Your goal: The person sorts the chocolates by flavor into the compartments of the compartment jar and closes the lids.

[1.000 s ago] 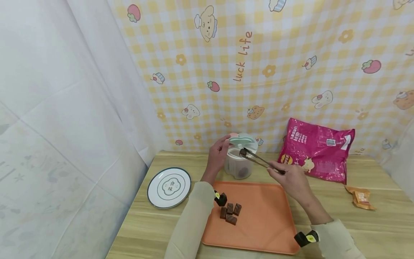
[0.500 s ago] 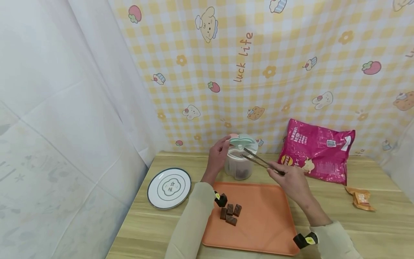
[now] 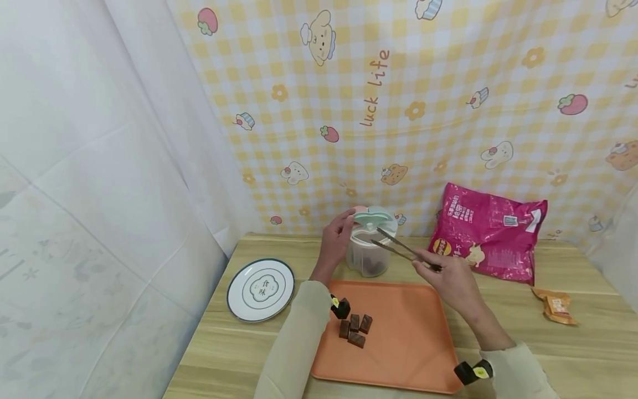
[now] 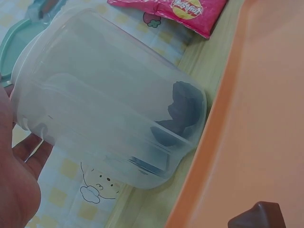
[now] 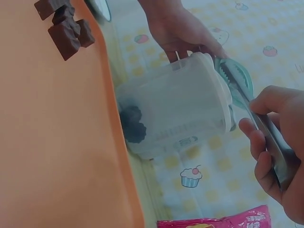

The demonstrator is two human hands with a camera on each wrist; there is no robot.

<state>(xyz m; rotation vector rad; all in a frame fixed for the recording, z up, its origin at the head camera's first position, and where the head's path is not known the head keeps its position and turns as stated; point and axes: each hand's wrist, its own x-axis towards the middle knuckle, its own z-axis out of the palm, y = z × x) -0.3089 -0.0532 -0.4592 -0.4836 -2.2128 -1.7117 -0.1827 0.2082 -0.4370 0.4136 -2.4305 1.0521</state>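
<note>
My left hand (image 3: 334,244) grips the upper left side of a clear plastic canister (image 3: 360,259), fingers at its rim beside a raised pale-green lid flap (image 3: 374,218). Dark brown pieces (image 4: 184,110) lie at the bottom inside. With my right hand (image 3: 451,277) I hold metal tongs (image 5: 270,135) whose arms stand apart, nothing between their tips. Those tips are right at the canister's opening, below the flap. Several chocolate pieces (image 3: 356,339) sit in a cluster on the left part of an orange tray (image 3: 399,343), in front of the canister.
A white plate (image 3: 244,293) with a dark rim lies left of the tray. A pink snack bag (image 3: 493,233) leans against the checked cloth at the back right. A small orange wrapped packet (image 3: 555,305) rests on the wooden table at right.
The dark chocolate piece that the tongs held at the opening has dropped into the canister. The tongs' tips have spread apart. My left hand has stayed in place at the canister.
</note>
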